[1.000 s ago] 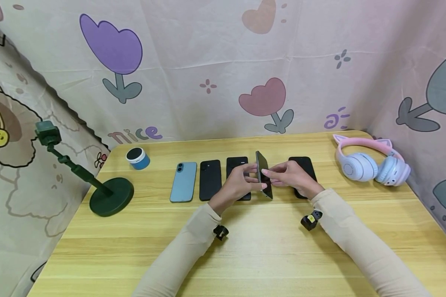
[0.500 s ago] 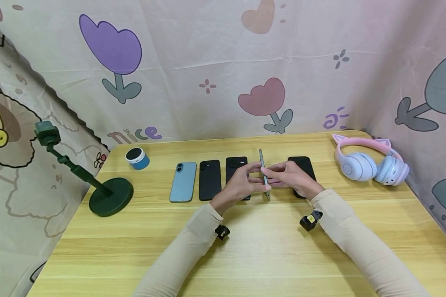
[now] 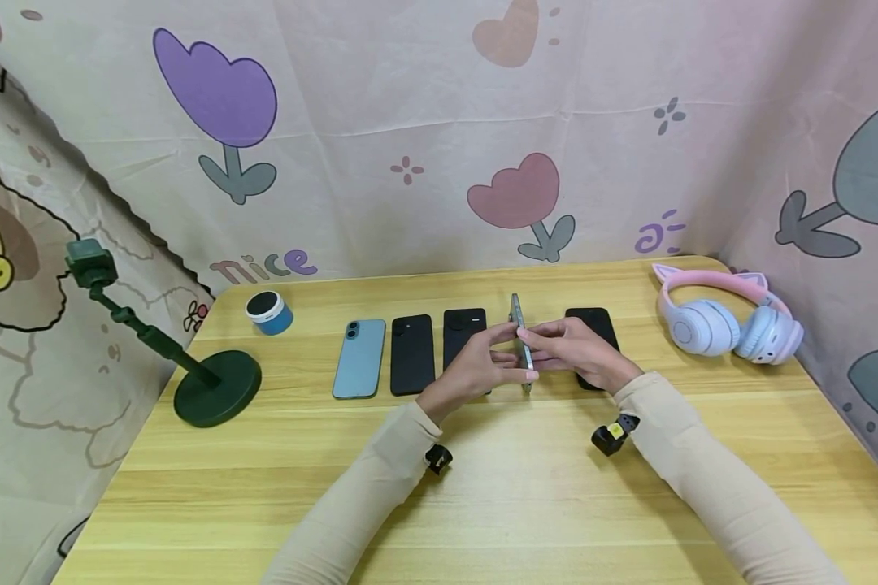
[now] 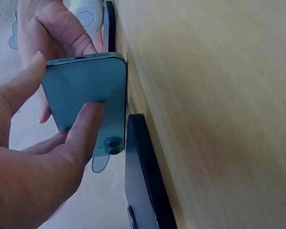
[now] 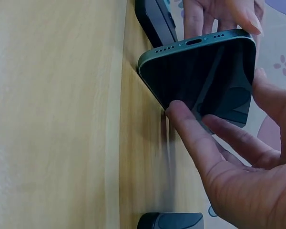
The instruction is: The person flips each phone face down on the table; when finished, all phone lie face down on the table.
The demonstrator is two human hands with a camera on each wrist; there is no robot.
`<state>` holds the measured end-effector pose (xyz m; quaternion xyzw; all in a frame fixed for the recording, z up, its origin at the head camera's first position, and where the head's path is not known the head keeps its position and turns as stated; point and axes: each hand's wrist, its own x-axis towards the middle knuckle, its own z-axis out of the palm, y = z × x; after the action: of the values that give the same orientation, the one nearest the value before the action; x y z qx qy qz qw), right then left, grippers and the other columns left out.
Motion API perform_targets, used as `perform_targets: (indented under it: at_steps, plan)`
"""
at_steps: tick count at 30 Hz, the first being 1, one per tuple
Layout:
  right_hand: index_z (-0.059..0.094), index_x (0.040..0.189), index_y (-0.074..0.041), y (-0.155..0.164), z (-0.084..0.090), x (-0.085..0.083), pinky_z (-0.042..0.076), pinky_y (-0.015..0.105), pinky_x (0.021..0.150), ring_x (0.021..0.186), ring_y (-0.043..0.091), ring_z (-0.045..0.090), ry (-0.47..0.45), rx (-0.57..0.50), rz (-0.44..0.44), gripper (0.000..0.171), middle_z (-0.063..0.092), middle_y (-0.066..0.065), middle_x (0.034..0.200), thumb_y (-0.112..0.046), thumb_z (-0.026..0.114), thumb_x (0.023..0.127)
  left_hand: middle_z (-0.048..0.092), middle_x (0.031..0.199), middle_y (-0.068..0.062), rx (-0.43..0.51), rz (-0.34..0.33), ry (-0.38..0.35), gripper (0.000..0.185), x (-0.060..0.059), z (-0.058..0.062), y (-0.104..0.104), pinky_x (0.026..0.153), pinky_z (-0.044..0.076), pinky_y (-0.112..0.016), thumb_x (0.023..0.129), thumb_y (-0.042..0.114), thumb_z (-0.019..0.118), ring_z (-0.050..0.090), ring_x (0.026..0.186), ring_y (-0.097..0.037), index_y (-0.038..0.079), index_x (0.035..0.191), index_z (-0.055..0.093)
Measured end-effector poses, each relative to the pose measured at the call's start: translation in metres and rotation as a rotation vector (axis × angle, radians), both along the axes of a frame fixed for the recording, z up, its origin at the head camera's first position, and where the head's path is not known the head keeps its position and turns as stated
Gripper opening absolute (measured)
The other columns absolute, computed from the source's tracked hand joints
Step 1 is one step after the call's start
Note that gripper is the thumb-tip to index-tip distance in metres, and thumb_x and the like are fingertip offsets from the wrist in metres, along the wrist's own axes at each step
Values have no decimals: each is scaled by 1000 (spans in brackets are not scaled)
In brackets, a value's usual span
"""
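I've got the teal phone [image 3: 519, 341] up on its long edge on the table [image 3: 483, 487], in the gap between the black phone [image 3: 464, 337] on its left and another black phone [image 3: 593, 333] on its right. My left hand [image 3: 475, 366] pinches it, thumb over the top edge, fingers flat on the teal back by the camera. My right hand [image 3: 574, 349] pinches the glass side. Best to keep the bottom edge planted and tip it slowly, so it doesn't slap down or clip a neighbour. Both forearms reach in low, wrists angled toward each other.
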<state>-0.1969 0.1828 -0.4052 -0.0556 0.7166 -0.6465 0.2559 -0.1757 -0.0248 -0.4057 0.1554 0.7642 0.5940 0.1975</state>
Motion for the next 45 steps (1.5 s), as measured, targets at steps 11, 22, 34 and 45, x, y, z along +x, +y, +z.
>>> perform_targets:
  at_steps: [11, 22, 34, 45]
  plan:
    - [44, 146, 12, 4, 1, 2, 54, 38, 94, 122, 39, 60, -4, -53, -5, 61, 51, 32, 142, -29, 62, 103, 49, 150, -15, -169, -1, 24, 81, 3, 1, 3, 96, 54, -40, 85, 21, 85, 59, 126, -30, 12, 154, 44]
    - [47, 144, 12, 6, 1, 4, 56, 36, 89, 109, 29, 69, -9, -62, -64, 57, 54, 32, 139, -23, 64, 102, 44, 155, -13, -256, -34, 159, 77, 7, -2, 7, 99, 52, -37, 87, 19, 83, 58, 128, -33, 10, 153, 45]
    - [52, 141, 11, 12, -4, 5, 57, 33, 85, 97, 20, 73, -16, -33, -137, 50, 59, 29, 133, -19, 64, 102, 36, 161, -8, -411, -47, 240, 71, 10, -2, 12, 101, 50, -38, 91, 22, 78, 50, 135, -28, 7, 153, 45]
    - [56, 135, 13, 15, -7, 5, 59, 31, 79, 87, 18, 74, -1, 10, -177, 46, 69, 22, 117, -16, 66, 101, 36, 161, -10, -519, -68, 287, 69, 11, 0, 17, 109, 43, -43, 92, 25, 78, 38, 144, -31, 3, 150, 48]
